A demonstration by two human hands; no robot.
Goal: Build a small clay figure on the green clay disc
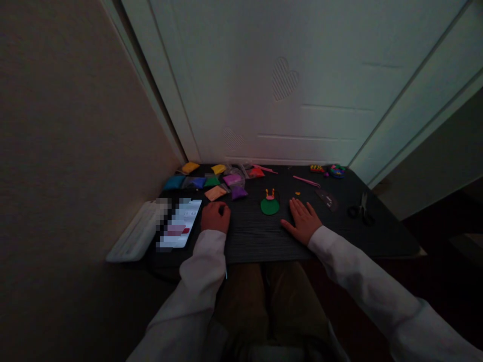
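Note:
My left hand (215, 217) rests curled on the dark table, beside a lit phone (184, 223). Its fingers are closed, and whatever may be inside them is hidden. My right hand (305, 222) lies flat with its fingers stretched out, holding nothing. Between the two hands is a flat green clay disc (269, 206). At the disc's far edge sits a small pink clay piece (270, 197) with two orange stalks. Just beyond my right fingertips lies a tiny orange clay bit (298, 193).
Several clay packets (216, 192) cluster at the back left. A pink tool (306, 180), a clear plastic piece (327, 199) and scissors (361, 211) lie to the right. Colourful clay figures (337, 171) stand at the back right, before a white door (245, 75).

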